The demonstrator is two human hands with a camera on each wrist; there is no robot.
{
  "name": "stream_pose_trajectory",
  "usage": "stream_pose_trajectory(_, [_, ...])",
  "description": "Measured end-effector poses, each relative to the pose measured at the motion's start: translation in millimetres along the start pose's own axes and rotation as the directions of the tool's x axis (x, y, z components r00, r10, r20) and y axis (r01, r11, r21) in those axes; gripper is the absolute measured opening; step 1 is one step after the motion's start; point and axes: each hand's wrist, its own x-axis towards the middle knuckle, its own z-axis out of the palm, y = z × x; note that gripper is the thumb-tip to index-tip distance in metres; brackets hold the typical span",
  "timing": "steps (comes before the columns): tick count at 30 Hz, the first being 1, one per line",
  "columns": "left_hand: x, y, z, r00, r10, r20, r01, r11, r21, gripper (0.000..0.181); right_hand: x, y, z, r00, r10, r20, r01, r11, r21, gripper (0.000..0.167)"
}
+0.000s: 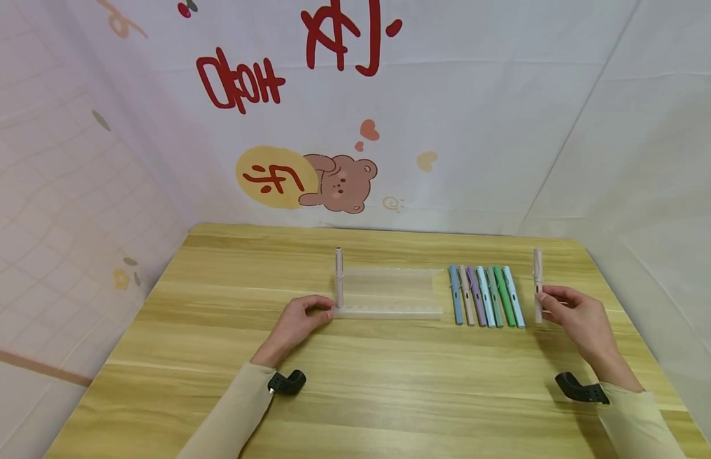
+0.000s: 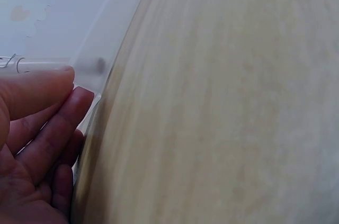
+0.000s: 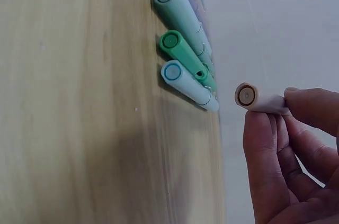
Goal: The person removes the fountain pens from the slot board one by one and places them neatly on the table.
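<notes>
My right hand [image 1: 579, 319] pinches a pale pink pen [image 1: 538, 268] between thumb and fingers. That pen stands nearly upright to the right of the row of pens; its round end [image 3: 246, 95] faces the camera in the right wrist view. At the left end of a clear plastic pen rack [image 1: 389, 314], my left hand [image 1: 298, 322] holds the corner with thumb and fingertips. Another pale pink pen [image 1: 340, 280] rests in the rack's leftmost slot, beside the left thumb. Only the lower part of this pen [image 2: 45, 65] shows in the left wrist view.
Several capped pens lie side by side right of the rack, among them a blue pen [image 1: 456, 296], a purple pen [image 1: 477, 287], a green pen [image 1: 505, 296] and a light blue pen [image 1: 514, 298]. The wooden table [image 1: 389, 382] meets a printed cloth backdrop [image 1: 476, 127] behind.
</notes>
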Motion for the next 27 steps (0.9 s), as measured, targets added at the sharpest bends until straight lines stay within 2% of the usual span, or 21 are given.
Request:
stream_pose_trajectory(6, [-0.3,1.9,-0.5,1.000,-0.007,0.002,0.007,1.000,0.006,0.018,5.2,0.7,-1.6,0.999,0.029,0.029,-0.026,0.997,-0.071,0.058])
stream_pose_trajectory(15, [-0.5,2.0,-0.7,1.000,0.008,-0.001,-0.008,1.000,0.011,0.018,14.2,2.6,-1.0,0.993,0.061,0.099,-0.048,0.991,-0.128,0.056])
stream_pose_trajectory(23, [0.6,-0.9,0.5,1.000,0.002,-0.002,-0.002,1.000,0.018,0.018,20.9,7.3,-0.7,0.981,0.113,0.156,-0.072,0.966,-0.247,0.055])
stream_pose_trajectory(27, [1.0,-1.4,0.3,1.000,-0.002,0.002,0.002,1.000,0.006,0.018,24.5,11.2,1.1,0.977,0.120,0.176,-0.078,0.970,-0.229,0.052])
